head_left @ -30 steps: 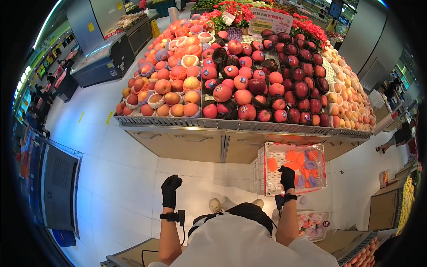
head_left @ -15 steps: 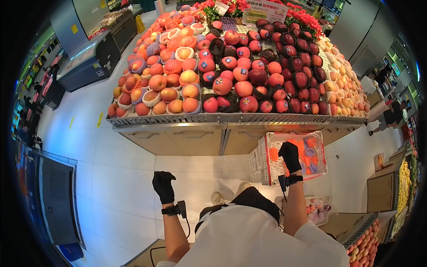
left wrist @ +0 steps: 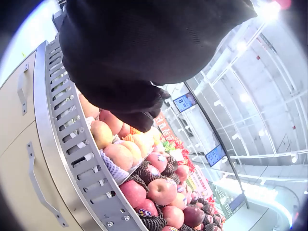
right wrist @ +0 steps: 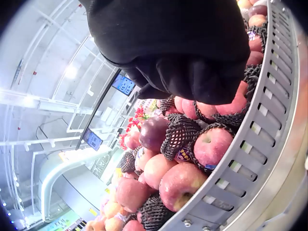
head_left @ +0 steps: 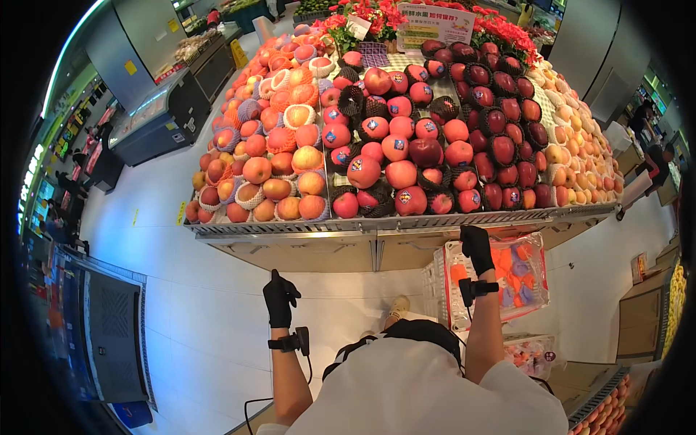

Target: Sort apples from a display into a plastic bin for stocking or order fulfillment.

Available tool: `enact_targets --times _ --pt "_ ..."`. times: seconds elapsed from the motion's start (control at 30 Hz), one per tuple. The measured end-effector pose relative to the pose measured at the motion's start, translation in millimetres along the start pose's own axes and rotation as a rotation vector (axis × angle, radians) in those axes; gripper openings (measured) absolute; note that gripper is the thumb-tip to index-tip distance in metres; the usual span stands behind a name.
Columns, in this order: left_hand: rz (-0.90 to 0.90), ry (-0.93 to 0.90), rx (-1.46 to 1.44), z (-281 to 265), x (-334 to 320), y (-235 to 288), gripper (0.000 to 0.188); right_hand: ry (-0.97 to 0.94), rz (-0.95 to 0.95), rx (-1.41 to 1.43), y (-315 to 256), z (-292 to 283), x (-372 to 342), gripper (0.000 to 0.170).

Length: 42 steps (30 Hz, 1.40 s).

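My left hand [head_left: 280, 299], in a black glove, hovers over the floor in front of the fruit stand, its fingers loosely bent around nothing. The gloved right hand [head_left: 476, 248] is farther forward, by the stand's front rail [head_left: 449, 220] and over the far left part of a white crate [head_left: 440, 290]. Its fingers hang loosely curled, with no fruit seen in them. Red apples [head_left: 410, 201], some in black foam nets, lie behind the rail. To their left are paler apples [head_left: 257, 170] in white, orange and purple nets. In both wrist views the gloves hide part of the fruit.
Orange and purple foam nets [head_left: 520, 268] lie in the crate. Behind it, nearer me, stands a second container [head_left: 529, 353] with colourful contents. Cabinet doors [head_left: 312, 254] run below the rail. A sign [head_left: 435, 27] and red flowers top the stand.
The right hand has moved forward from over the crate's nets to near the stand's rail. My left hand stays in front of the stand, its fingers now pointing more forward.
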State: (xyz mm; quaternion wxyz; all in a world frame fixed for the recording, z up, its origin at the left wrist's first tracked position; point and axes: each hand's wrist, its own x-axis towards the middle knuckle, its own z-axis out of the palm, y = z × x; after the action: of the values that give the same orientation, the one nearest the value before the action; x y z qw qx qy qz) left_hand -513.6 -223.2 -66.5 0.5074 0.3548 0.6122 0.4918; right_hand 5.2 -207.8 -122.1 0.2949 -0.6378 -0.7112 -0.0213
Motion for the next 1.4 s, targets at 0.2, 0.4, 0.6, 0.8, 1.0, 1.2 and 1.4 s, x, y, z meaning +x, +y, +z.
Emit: enact_targets --times 0.2,0.4,0.6,0.8,1.0,1.2,1.4 --pt "0.042 0.27 0.04 47.5 14.8 21.4 0.054 0.093 0.122 0.108 25.0 13.7 31.2 0.009" --pt "0.08 0.209 0.035 74.0 24.5 31.4 0.05 0.069 0.189 0.206 48.2 30.6 34.5 0.005" --pt "0.224 0.062 -0.078 100.8 58.5 55.2 0.044 0.136 0.29 0.473 52.8 15.2 24.1 0.016" --pt "0.287 -0.022 -0.157 129.1 114.3 65.9 0.043 0.107 0.901 1.111 19.7 -12.8 43.6 0.024" --pt "0.228 -0.092 -0.192 148.2 183.6 76.2 0.041 0.054 0.502 0.678 48.3 2.0 46.5 0.024" --pt "0.261 -0.224 -0.289 150.8 243.3 76.7 0.041 0.143 0.837 0.936 0.4 -19.9 101.8 0.019" --pt "0.806 -0.119 0.35 161.5 264.9 97.5 0.015 0.029 0.129 -0.323 -26.6 7.9 134.3 0.006"
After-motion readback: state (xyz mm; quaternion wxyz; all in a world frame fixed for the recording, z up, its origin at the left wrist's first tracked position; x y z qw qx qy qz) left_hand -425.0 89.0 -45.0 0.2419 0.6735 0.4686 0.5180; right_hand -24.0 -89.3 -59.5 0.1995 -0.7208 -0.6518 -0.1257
